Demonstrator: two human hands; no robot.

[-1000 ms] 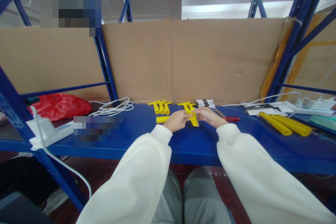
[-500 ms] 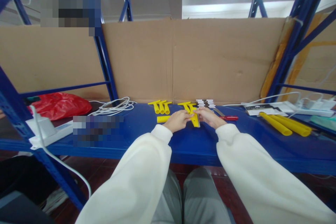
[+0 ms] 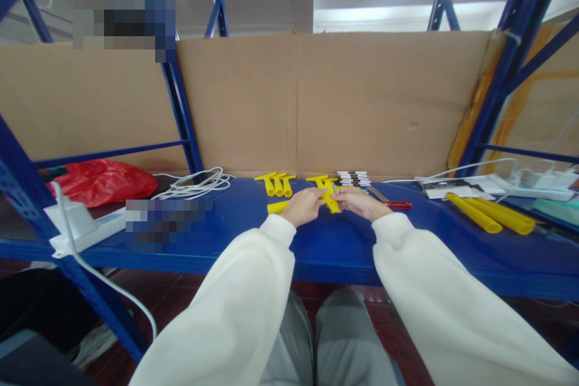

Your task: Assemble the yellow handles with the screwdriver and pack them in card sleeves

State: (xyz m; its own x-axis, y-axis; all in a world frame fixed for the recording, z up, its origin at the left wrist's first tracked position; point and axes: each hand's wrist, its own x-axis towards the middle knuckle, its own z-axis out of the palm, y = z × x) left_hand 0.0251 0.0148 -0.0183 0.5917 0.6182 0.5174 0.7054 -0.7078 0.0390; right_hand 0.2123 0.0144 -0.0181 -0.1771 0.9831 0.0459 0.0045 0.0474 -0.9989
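Between my two hands is a yellow T-shaped scraper [image 3: 277,207], lying sideways. Its tubular handle sticks out to the left past my left hand [image 3: 304,206], whose fingers are closed around it. The flat, wide head of the scraper stands crosswise between my fingertips. My right hand [image 3: 360,202] pinches the head from the right side; its fingertips partly cover the edge, so I cannot make out any small part there. Just behind my hands lie more yellow T-shaped scrapers [image 3: 318,180], partly hidden. Three matching scrapers [image 3: 279,184] sit in a row farther left.
A stack of white-and-black packets [image 3: 353,178] lies behind my right hand, with a red-handled tool [image 3: 398,205] beside it. Yellow tubes [image 3: 474,213] rest at the right. White cables [image 3: 203,182], a red bag [image 3: 102,182] and a power strip [image 3: 90,235] are left. Cardboard [image 3: 362,102] backs the blue shelf.
The held scraper has shifted slightly left and its head has turned, so its broad face shows less. Both hands have stayed on it.
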